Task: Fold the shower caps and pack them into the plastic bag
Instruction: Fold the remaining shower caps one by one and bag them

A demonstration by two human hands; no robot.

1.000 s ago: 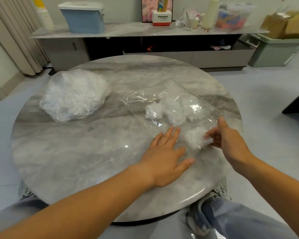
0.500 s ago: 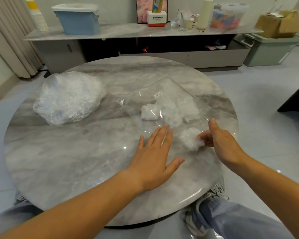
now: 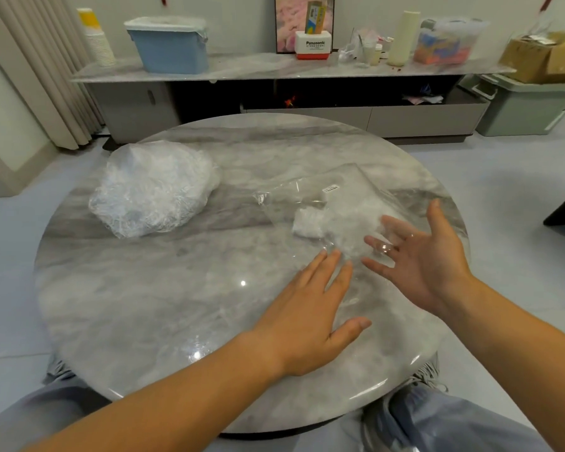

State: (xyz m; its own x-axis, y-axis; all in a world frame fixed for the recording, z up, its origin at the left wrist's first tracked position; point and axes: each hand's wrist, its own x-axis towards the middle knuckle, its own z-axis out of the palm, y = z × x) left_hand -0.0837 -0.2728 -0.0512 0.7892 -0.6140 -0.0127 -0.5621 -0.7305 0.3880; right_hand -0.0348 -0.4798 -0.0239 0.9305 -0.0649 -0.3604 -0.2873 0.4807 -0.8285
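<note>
Head view: round marble worktop (image 3: 177, 305). A clear plastic bag (image 3: 349, 187) lies at 2 o'clock with folded shower caps (image 3: 307, 223) bunched inside. Left hand (image 3: 310, 318) is flat, fingers straight, on the bag's near edge, likely pinning the mouth. Right hand (image 3: 428, 259) is spread and empty, its fingers seemingly under the film. Unfolded caps heap (image 3: 150, 190) waits at 10 o'clock.

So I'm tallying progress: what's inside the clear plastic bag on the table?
The clear plastic bag holds folded white shower caps: one lies apart at the left, the rest bunch together. Their number is hidden by overlap and the right hand.
</note>
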